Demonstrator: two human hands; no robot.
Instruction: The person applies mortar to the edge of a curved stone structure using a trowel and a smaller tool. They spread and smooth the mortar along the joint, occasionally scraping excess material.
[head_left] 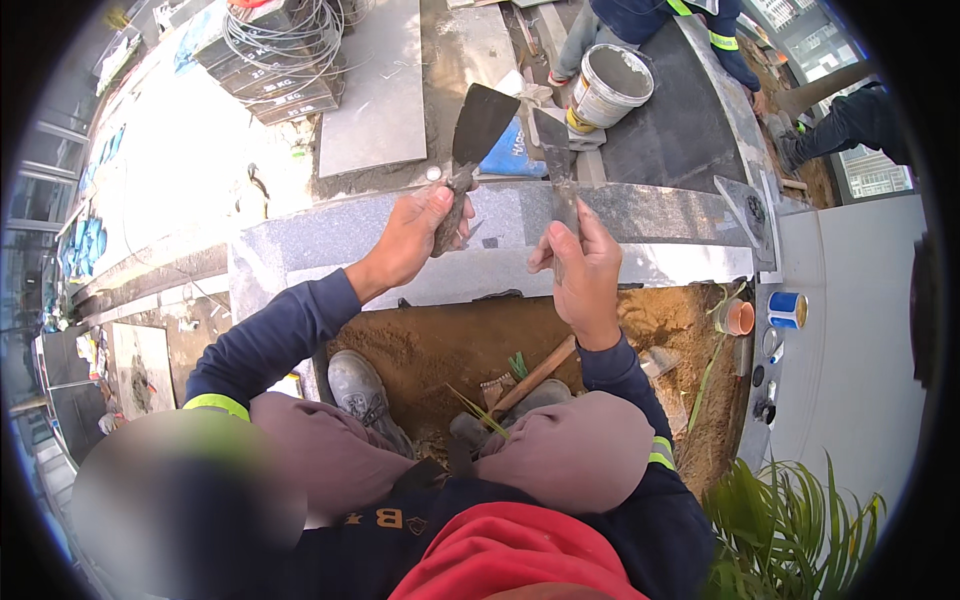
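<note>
Red cloth [520,555] lying nearest cam, bunching at bottom edge over dk-blue top [350,560]. Mauve-trousered knees [570,450] bending just beyond.

L hand [405,238]: fingers curling tight round mortar-crusted handle of wide scraper [482,128]; dk blade pointing up, tilting slightly R. R hand [583,272]: gripping narrow scraper [555,155], thumb pressing along handle; blade pointing up, leaning L. Both tools being held up over pale stone ledge [335,235], side by side, blades staying apart.

Below ledge: brown soil [450,340] filling planting bed; grey shoe [362,392] resting there, L side. Wooden handle [537,377] lying at a slant btwn legs. Orange pot [739,317] & blue tin [787,309] sitting to R; palm fronds [800,525] spreading at lower R.

Beyond ledge: white bucket [611,85] standing nr blue bag [512,150], partly hidden behind blades. Grey slab [372,95] lying flat beside dk block stack [270,70] w/ coiled wire [285,35] on top. Co-worker in dk top [655,18] crouching, upper R.
</note>
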